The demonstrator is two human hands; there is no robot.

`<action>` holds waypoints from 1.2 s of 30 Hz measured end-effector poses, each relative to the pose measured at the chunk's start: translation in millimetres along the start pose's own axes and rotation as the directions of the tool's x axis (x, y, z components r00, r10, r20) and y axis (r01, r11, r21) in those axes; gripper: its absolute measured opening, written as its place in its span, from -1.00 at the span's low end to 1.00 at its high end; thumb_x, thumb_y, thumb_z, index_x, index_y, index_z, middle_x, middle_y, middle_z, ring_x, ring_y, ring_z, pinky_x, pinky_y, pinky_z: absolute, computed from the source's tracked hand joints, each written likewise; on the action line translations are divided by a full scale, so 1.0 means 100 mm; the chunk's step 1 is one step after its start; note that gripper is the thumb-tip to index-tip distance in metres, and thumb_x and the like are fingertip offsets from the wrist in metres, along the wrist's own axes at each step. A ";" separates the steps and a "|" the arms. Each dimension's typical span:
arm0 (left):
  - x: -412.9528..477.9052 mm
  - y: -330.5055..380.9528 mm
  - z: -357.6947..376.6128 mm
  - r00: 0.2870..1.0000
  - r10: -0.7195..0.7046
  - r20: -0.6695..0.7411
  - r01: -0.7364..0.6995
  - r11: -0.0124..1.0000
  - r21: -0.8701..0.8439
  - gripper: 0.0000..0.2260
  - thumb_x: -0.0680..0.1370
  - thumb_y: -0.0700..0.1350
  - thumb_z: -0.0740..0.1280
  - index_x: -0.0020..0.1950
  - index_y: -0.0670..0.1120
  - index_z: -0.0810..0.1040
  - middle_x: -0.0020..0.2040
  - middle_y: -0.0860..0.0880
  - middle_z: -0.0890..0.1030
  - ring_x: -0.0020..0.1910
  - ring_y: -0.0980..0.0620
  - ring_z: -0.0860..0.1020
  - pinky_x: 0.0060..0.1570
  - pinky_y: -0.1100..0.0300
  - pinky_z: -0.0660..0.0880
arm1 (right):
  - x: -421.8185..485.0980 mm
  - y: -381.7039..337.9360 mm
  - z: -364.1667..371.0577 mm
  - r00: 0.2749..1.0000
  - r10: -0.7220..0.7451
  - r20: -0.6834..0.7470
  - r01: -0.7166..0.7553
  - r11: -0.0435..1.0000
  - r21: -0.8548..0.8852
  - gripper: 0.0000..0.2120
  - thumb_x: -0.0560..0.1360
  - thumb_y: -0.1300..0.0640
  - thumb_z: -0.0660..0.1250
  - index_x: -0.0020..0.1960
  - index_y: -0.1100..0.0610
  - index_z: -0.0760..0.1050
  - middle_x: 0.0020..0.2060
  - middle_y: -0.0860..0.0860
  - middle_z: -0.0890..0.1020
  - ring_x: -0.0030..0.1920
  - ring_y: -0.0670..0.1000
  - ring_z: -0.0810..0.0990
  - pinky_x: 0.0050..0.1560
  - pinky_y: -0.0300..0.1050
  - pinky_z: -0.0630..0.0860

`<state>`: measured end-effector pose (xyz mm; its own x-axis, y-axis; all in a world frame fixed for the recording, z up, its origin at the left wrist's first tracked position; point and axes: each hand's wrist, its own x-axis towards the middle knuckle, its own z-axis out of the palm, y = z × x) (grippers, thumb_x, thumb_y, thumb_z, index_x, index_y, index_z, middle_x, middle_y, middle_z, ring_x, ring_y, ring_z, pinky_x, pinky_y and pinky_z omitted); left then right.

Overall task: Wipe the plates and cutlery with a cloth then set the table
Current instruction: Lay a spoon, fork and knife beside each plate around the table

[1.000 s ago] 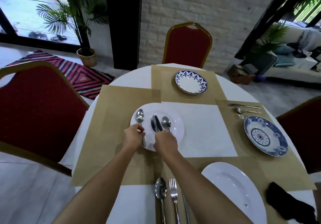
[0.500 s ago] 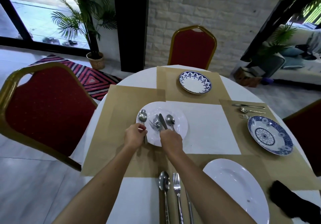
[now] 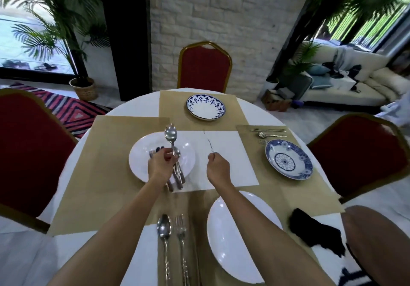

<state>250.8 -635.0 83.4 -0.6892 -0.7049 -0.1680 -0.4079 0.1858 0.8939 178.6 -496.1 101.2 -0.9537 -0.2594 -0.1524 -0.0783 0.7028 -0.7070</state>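
At the near edge of the round table [image 3: 261, 112], a spoon [image 3: 163, 230] and a fork [image 3: 180, 228] are lying side by side on a tan placemat [image 3: 195, 201], handles pointing toward me. Just right of them a plain white plate [image 3: 235, 241] is resting partly under my right forearm. A black cloth [image 3: 315, 234] is lying crumpled near the table's right edge, well apart from both hands.

Further in, my left hand [image 3: 160, 165] is closing its fingers around a bundle of cutlery [image 3: 176, 170] above a second white plate [image 3: 144, 159]. One spoon bowl [image 3: 170, 133] is sticking up beyond my knuckles; the handles are hanging down below my palm, past the plate's near rim. Other pieces in the bundle are too blurred to identify.

To the right, my right hand [image 3: 218, 168] is pinching the handle end of a thin piece [image 3: 208, 143], fingers closed on it, over the bare white centre of the table. The piece is angling away from me; I cannot tell whether it is a knife or a fork.

At the right side, a blue patterned plate [image 3: 288, 162] is sitting on its own placemat, with a set of cutlery [image 3: 268, 133] lying just beyond it. At the far side, a blue-rimmed plate [image 3: 205, 107] is sitting on another placemat in front of a red chair [image 3: 205, 68].
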 end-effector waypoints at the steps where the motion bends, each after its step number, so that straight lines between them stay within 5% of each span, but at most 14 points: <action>1: -0.09 0.14 0.16 1.000 0.015 0.023 -0.015 0.999 -0.031 -0.76 0.54 -0.17 0.36 0.21 -0.13 0.55 0.04 -0.09 0.66 -0.02 -0.09 0.62 0.05 0.08 0.54 | 0.03 0.07 -0.23 1.000 -0.011 -0.018 0.011 1.000 0.009 -0.62 0.67 0.11 -0.01 0.15 0.33 0.48 0.07 0.25 0.58 0.14 0.22 0.52 0.13 -0.01 0.42; 5: -0.40 0.63 0.91 0.992 0.058 0.116 -0.027 0.967 -0.253 -0.87 0.54 -0.27 0.33 0.02 -0.07 0.50 -0.01 -0.23 0.63 -0.18 -0.16 0.60 -0.09 -0.14 0.60 | 0.12 0.39 -1.17 0.997 -0.040 -0.071 0.046 0.996 0.078 -0.65 0.66 0.16 0.02 0.18 0.32 0.50 0.10 0.24 0.58 0.12 0.20 0.53 0.04 -0.09 0.39; 11: -1.07 1.55 2.46 0.972 0.174 0.157 -0.131 0.959 -0.251 -0.88 0.52 -0.12 0.36 -0.09 0.04 0.44 -0.12 0.01 0.57 -0.01 -0.15 0.61 0.01 -0.16 0.56 | 0.25 1.48 -2.82 0.986 0.026 -0.165 0.005 0.983 0.183 -0.79 0.59 0.11 0.23 -0.08 0.16 0.59 -0.24 0.05 0.59 -0.14 0.03 0.49 -0.30 -0.21 0.35; 14: -1.45 1.92 3.19 0.949 0.259 0.180 -0.208 0.942 -0.263 -0.93 0.55 -0.16 0.34 -0.01 -0.07 0.47 -0.05 -0.04 0.57 -0.01 -0.06 0.56 0.06 0.08 0.49 | 0.19 2.06 -3.56 0.968 0.028 -0.247 0.002 0.993 0.120 -0.81 0.53 0.08 0.34 -0.11 0.17 0.65 -0.22 0.07 0.65 -0.19 -0.01 0.52 -0.20 -0.13 0.38; 17: -1.81 2.14 3.85 0.939 0.249 0.236 -0.188 0.949 -0.254 -0.87 0.57 -0.18 0.31 0.11 -0.13 0.47 -0.02 -0.02 0.53 -0.03 0.02 0.48 -0.09 0.26 0.36 | 0.12 2.58 -4.08 0.960 0.059 -0.274 -0.026 0.992 0.123 -0.92 0.48 0.09 0.41 -0.14 0.10 0.62 -0.27 -0.01 0.63 -0.24 -0.06 0.51 -0.19 -0.12 0.41; 21: -2.06 2.28 4.52 0.933 0.153 0.326 -0.033 0.938 -0.346 -0.91 0.56 -0.19 0.26 0.04 -0.08 0.39 -0.08 -0.09 0.55 -0.06 -0.13 0.59 -0.05 -0.11 0.59 | 0.15 3.13 -4.55 0.963 0.083 -0.257 -0.045 0.987 0.152 -0.93 0.48 0.08 0.43 -0.14 0.06 0.60 -0.32 -0.06 0.64 -0.31 -0.08 0.52 -0.26 -0.14 0.44; 24: -2.17 2.46 4.88 0.968 0.102 0.230 -0.008 0.926 -0.377 -0.93 0.57 -0.20 0.19 0.05 -0.09 0.37 -0.09 -0.12 0.57 -0.16 -0.09 0.62 -0.21 0.00 0.58 | 0.22 3.40 -4.86 0.968 0.077 -0.240 -0.042 0.988 0.149 -0.89 0.51 0.06 0.40 -0.12 0.09 0.64 -0.43 -0.10 0.52 -0.41 -0.10 0.43 -0.33 -0.19 0.37; 28: -2.31 2.85 5.45 0.984 0.116 0.135 -0.037 0.875 -0.483 -0.92 0.56 -0.19 0.23 0.02 -0.04 0.37 -0.17 0.00 0.53 -0.24 0.06 0.55 -0.09 0.01 0.56 | 0.50 3.65 -5.40 0.973 0.048 -0.227 -0.030 0.996 0.080 -0.89 0.53 0.07 0.37 -0.16 0.03 0.61 -0.59 -0.20 0.47 -0.54 -0.20 0.40 -0.48 -0.38 0.25; 33: -2.19 3.43 6.42 0.989 0.140 0.057 -0.075 0.783 -0.617 -0.87 0.51 -0.10 0.33 -0.14 0.10 0.42 -0.13 0.04 0.55 -0.07 -0.06 0.59 0.01 -0.14 0.58 | 1.19 3.95 -6.17 0.978 -0.011 -0.208 0.032 0.995 0.096 -0.77 0.51 0.09 0.39 -0.32 -0.04 0.54 -0.40 -0.09 0.54 -0.30 -0.04 0.51 -0.18 0.00 0.47; 36: -2.06 3.79 7.00 0.994 0.107 -0.035 -0.106 0.784 -0.612 -0.95 0.55 -0.13 0.30 0.00 -0.02 0.47 -0.07 -0.01 0.59 -0.10 -0.01 0.57 -0.03 0.03 0.57 | 1.63 4.19 -6.58 0.979 -0.026 -0.201 0.046 0.995 0.094 -0.80 0.52 0.11 0.38 -0.29 0.00 0.53 -0.38 -0.06 0.56 -0.29 -0.02 0.53 -0.17 0.03 0.51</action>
<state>-181.1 59.5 165.7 -0.7075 -0.7044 -0.0566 0.1195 -0.1982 0.9728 -201.0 192.6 234.5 -0.9903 -0.1390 0.0083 -0.0942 0.6248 -0.7751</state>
